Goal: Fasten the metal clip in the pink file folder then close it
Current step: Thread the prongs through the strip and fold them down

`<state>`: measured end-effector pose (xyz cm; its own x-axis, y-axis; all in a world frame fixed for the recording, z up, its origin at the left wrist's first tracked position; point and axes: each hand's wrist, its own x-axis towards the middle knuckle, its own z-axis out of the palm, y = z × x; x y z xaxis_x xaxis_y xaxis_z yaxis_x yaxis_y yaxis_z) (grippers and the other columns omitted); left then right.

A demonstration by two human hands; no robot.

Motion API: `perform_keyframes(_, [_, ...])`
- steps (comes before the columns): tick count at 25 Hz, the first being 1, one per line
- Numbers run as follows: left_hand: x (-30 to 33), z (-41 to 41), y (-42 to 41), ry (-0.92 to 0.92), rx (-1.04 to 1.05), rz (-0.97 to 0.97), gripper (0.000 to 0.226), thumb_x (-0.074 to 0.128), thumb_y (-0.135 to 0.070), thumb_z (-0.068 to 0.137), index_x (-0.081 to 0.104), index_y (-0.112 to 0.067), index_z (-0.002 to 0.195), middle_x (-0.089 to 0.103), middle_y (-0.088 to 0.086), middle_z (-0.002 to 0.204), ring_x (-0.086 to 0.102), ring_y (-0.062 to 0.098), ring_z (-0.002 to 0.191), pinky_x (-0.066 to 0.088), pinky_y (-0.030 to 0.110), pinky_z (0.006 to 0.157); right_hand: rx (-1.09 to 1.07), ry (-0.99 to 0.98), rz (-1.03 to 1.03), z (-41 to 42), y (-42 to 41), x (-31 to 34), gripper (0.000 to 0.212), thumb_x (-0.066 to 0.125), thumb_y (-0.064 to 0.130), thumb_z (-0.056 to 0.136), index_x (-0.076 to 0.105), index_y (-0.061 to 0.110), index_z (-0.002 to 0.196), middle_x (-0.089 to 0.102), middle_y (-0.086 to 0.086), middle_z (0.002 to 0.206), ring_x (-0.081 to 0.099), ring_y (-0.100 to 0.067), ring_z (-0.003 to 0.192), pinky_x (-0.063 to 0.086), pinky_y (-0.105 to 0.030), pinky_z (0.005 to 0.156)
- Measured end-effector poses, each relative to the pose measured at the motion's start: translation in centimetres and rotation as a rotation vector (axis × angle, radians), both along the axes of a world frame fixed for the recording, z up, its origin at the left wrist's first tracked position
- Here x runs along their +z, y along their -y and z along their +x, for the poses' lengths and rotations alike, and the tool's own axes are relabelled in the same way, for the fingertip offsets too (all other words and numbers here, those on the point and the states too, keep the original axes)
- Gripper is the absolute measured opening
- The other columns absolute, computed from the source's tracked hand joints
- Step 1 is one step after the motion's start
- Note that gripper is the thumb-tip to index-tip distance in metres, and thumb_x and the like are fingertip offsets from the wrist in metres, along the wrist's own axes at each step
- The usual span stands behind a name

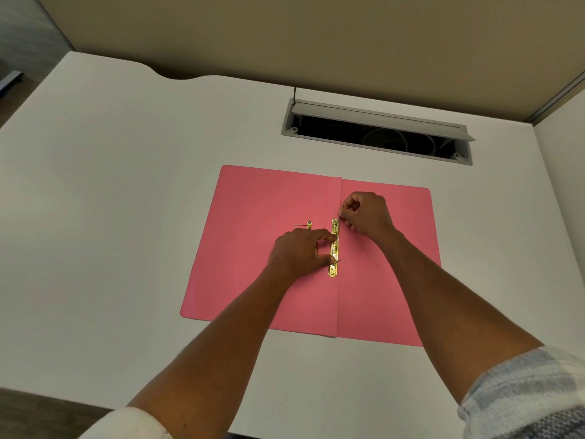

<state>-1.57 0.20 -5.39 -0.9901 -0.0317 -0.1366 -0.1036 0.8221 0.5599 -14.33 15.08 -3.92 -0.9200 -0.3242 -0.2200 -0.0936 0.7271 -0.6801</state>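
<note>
One pink paper file folder [269, 248] lies open and flat in the middle of the frame, on the white table [110, 201]. One long gold metal clip bar [334, 248] sits along its middle fold. One small gold metal piece [309, 224] lies just to the left of it. Two hands are here — the left hand [297, 253] presses fingers on the bar, and the right hand [367, 213] is curled, pinching at the bar's top end. One grey slot [376, 131] is in the table at the upper right. Bare table lies all around the folder's edges.
</note>
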Motion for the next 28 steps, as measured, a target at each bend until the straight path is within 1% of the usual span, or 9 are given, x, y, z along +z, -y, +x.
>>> perform_keyframes(4, [0.0, 0.0, 0.0, 0.006, 0.007, -0.003, 0.05, 0.068, -0.062, 0.072, 0.061, -0.047, 0.12, 0.071, -0.011, 0.094, 0.066, 0.017, 0.09, 0.037, 0.025, 0.067, 0.031, 0.006, 0.003, -0.2, 0.6, 0.2, 0.004, 0.073, 0.012, 0.081, 0.07, 0.015, 0.08, 0.074, -0.001, 0.072, 0.066, -0.011, 0.057, 0.058, -0.033, 0.063])
perform_keyframes(7, [0.0, 0.0, 0.0, 0.009, 0.005, -0.006, 0.05, 0.068, -0.062, 0.073, 0.061, -0.048, 0.12, 0.071, -0.011, 0.095, 0.066, 0.017, 0.089, 0.035, 0.025, 0.067, 0.051, 0.009, 0.014, -0.3, 0.9, 0.2, 0.005, 0.074, 0.016, 0.08, 0.07, 0.018, 0.079, 0.073, 0.002, 0.072, 0.066, -0.011, 0.058, 0.058, -0.034, 0.066])
perform_keyframes(12, [0.1, 0.0, 0.1, 0.013, -0.009, -0.018, 0.05, 0.067, -0.063, 0.074, 0.06, -0.047, 0.121, 0.07, -0.011, 0.093, 0.066, 0.018, 0.089, 0.039, 0.026, 0.068, 0.066, 0.026, 0.024, -0.5, 1.0, 0.2, 0.007, 0.075, 0.018, 0.079, 0.07, 0.022, 0.076, 0.071, 0.009, 0.066, 0.063, -0.005, 0.052, 0.055, -0.029, 0.062])
perform_keyframes(15, [0.1, 0.0, 0.1, 0.012, -0.012, -0.016, 0.05, 0.067, -0.064, 0.074, 0.06, -0.047, 0.121, 0.069, -0.013, 0.09, 0.066, 0.017, 0.089, 0.038, 0.026, 0.067, 0.074, 0.05, -0.003, -0.7, 0.9, 0.2, 0.009, 0.076, 0.017, 0.078, 0.07, 0.023, 0.075, 0.071, 0.007, 0.065, 0.061, -0.005, 0.049, 0.053, -0.028, 0.058])
perform_keyframes(18, [0.1, 0.0, 0.1, 0.015, -0.014, -0.02, 0.05, 0.067, -0.063, 0.075, 0.06, -0.047, 0.122, 0.066, -0.013, 0.086, 0.065, 0.016, 0.088, 0.038, 0.026, 0.067, 0.088, 0.071, -0.019, -0.8, 0.8, 0.2, 0.009, 0.077, 0.017, 0.076, 0.07, 0.023, 0.076, 0.071, 0.007, 0.065, 0.06, -0.006, 0.049, 0.055, -0.029, 0.059])
perform_keyframes(21, [0.2, 0.0, 0.1, 0.021, -0.017, -0.022, 0.05, 0.067, -0.062, 0.075, 0.06, -0.047, 0.122, 0.056, -0.017, 0.077, 0.065, 0.015, 0.088, 0.038, 0.026, 0.066, 0.09, 0.105, -0.04, -1.1, 0.7, 0.2, 0.009, 0.077, 0.014, 0.077, 0.07, 0.019, 0.08, 0.071, 0.004, 0.066, 0.06, -0.006, 0.049, 0.052, -0.028, 0.057])
perform_keyframes(22, [0.2, 0.0, 0.1, 0.02, -0.016, -0.021, 0.05, 0.067, -0.062, 0.075, 0.06, -0.047, 0.122, 0.056, -0.017, 0.077, 0.065, 0.015, 0.088, 0.038, 0.026, 0.067, 0.092, 0.109, -0.044, -1.1, 0.7, 0.2, 0.009, 0.077, 0.014, 0.077, 0.07, 0.018, 0.081, 0.071, 0.003, 0.066, 0.06, -0.008, 0.05, 0.052, -0.028, 0.056])
perform_keyframes(24, [0.2, 0.0, 0.1, 0.013, -0.017, -0.023, 0.05, 0.068, -0.062, 0.075, 0.06, -0.047, 0.122, 0.063, -0.014, 0.083, 0.065, 0.015, 0.09, 0.038, 0.026, 0.067, 0.093, 0.121, -0.055, -1.2, 0.6, 0.2, 0.009, 0.077, 0.013, 0.077, 0.07, 0.016, 0.082, 0.071, 0.001, 0.067, 0.06, -0.01, 0.051, 0.052, -0.027, 0.056])
perform_keyframes(28, [0.1, 0.1, 0.2, 0.0, -0.011, -0.021, 0.05, 0.067, -0.062, 0.075, 0.06, -0.047, 0.122, 0.069, -0.012, 0.092, 0.066, 0.015, 0.091, 0.038, 0.025, 0.068, 0.063, 0.142, -0.077, -1.0, 0.5, 0.2, 0.007, 0.075, 0.011, 0.08, 0.07, 0.014, 0.083, 0.071, 0.0, 0.067, 0.059, -0.007, 0.049, 0.045, -0.018, 0.046])
